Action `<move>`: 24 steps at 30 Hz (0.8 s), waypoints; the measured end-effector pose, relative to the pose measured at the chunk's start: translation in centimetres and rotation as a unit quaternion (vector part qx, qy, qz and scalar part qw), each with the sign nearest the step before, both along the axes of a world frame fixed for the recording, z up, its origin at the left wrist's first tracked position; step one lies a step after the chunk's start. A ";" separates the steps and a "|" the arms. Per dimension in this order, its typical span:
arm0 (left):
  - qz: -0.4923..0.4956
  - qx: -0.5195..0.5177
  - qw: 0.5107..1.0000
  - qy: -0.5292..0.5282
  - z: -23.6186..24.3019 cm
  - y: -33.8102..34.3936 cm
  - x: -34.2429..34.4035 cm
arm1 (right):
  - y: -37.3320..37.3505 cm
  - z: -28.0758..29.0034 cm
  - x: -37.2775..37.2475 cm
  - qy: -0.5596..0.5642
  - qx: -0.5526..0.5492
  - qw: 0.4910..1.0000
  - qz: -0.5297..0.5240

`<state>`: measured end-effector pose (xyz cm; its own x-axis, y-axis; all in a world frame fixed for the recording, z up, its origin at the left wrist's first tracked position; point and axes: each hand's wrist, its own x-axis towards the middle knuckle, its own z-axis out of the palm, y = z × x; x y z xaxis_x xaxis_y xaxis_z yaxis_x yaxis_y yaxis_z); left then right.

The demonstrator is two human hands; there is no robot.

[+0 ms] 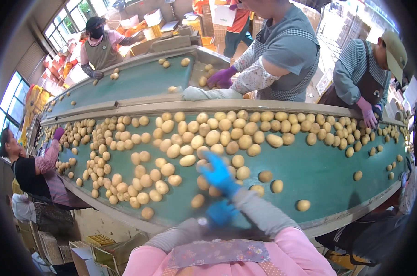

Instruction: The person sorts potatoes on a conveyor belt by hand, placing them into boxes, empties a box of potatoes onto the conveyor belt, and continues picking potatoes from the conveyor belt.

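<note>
Pale brown potatoes (187,160) lie scattered over a wide green conveyor belt (323,177) in front of me. Over the middle of the belt reaches my right hand (221,174) in a blue glove, fingers stretched out among several potatoes, some partly covered by it. No potato shows in its grasp. My left hand (220,214), also blue-gloved, is lower down by the belt's near edge, below the right wrist. Motion smears its fingers, so its grip is hidden. A single potato (197,201) lies just beyond it to the left.
A raised rail (162,106) divides this belt from a second green belt (139,76) behind. Co-workers' purple-gloved hands are across the belt (222,77), at the far right (367,112) and at left (58,133). Boxes (86,260) stand on the floor at lower left.
</note>
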<state>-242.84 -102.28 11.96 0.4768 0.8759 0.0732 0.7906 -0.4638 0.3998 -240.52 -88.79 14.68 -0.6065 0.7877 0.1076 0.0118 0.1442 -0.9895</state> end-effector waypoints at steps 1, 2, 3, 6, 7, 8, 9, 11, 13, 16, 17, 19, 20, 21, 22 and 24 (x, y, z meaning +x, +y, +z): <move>0.027 -0.035 0.998 0.036 0.0 -0.6 -2.4 | -2.6 0.0 -3.7 0.008 -0.033 0.998 0.043; 0.057 0.007 0.998 0.027 0.0 -1.2 -5.0 | -4.7 0.1 -6.6 -0.134 0.050 0.980 0.135; 0.096 0.013 0.994 0.041 0.1 -2.0 -7.8 | -6.0 0.2 -7.6 -0.105 0.284 0.940 0.156; 0.219 0.025 0.970 0.101 -0.5 -4.0 -16.5 | -7.3 1.3 -9.0 0.069 0.245 0.949 0.185; 0.262 0.025 0.956 0.127 -0.8 -4.5 -19.3 | -7.0 1.9 -8.4 0.099 0.230 0.956 0.152; 0.306 0.027 0.940 0.151 -1.1 -4.8 -22.3 | -4.6 2.3 -6.6 0.049 0.288 0.948 0.128; 0.365 0.007 0.912 0.186 -1.4 -4.8 -25.3 | -2.9 2.8 -3.7 0.032 0.175 0.981 0.083; 0.507 0.034 0.852 0.125 -1.6 -5.1 -30.5 | 0.6 3.1 2.9 -0.104 0.174 0.967 -0.155; 0.640 0.010 0.767 0.055 -0.9 -5.3 -35.0 | 4.3 2.4 9.3 -0.134 0.245 0.885 -0.373; 0.671 0.104 0.731 -0.068 0.9 -4.9 -35.6 | 8.0 0.2 16.6 0.012 0.088 0.862 -0.500; 0.621 0.142 0.766 -0.085 1.5 -4.7 -34.2 | 8.3 -1.0 17.5 0.105 0.021 0.841 -0.531; 0.501 0.154 0.842 -0.128 2.0 -4.4 -29.2 | 8.6 -3.2 17.0 0.046 0.038 0.857 -0.512; 0.440 0.133 0.875 -0.150 1.9 -4.4 -25.9 | 8.7 -3.9 16.1 -0.105 0.087 0.868 -0.477; 0.330 0.085 0.922 -0.182 1.6 -4.7 -22.7 | 7.2 -5.8 13.7 -0.135 0.163 0.878 -0.430; 0.227 0.032 0.968 -0.099 1.4 -5.1 -19.7 | 6.1 -6.9 11.4 -0.170 0.189 0.893 -0.371; -0.044 -0.019 0.998 -0.050 0.9 -5.8 -15.8 | 4.9 -8.1 6.0 -0.053 0.167 0.936 -0.304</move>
<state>-258.59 -108.04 12.83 0.5442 0.8338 0.0930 0.7021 -0.5133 0.4936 -234.50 -83.91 6.58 -0.0779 0.9241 0.3741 0.2872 0.3802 -0.8792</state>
